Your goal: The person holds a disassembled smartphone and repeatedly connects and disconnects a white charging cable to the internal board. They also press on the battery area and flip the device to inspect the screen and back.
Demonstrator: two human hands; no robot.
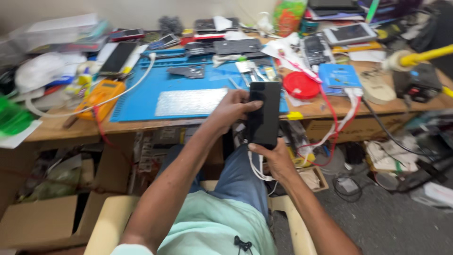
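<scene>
— Both our hands are on one thing in the head view: the black phone point(263, 114), held upright over our lap, just in front of the desk edge point(141, 123). Our left hand point(230, 109) wraps its upper left side, fingers curled onto the dark glass. Our right hand point(275, 158) cups the bottom end, thumb pressed on the lower edge.

— So neither hand is free?

— No, both are closed around the phone. White cables point(258, 169) hang just below our right hand; we cannot tell whether one is plugged into the phone.

— Which step do we judge this to be?

— Looking the phone over, we think; its screen is dark and it seems whole. The blue mat point(141, 99) on the desk lies beyond it, with a pale keyboard-like pad point(188, 102) and small tools on it, a red lid point(301, 85) to its right and an orange meter point(100, 95) to its left.

— And the next move?

— It calls for a steady two-handed hold, keeping the phone away from the cluttered desk edge.
</scene>
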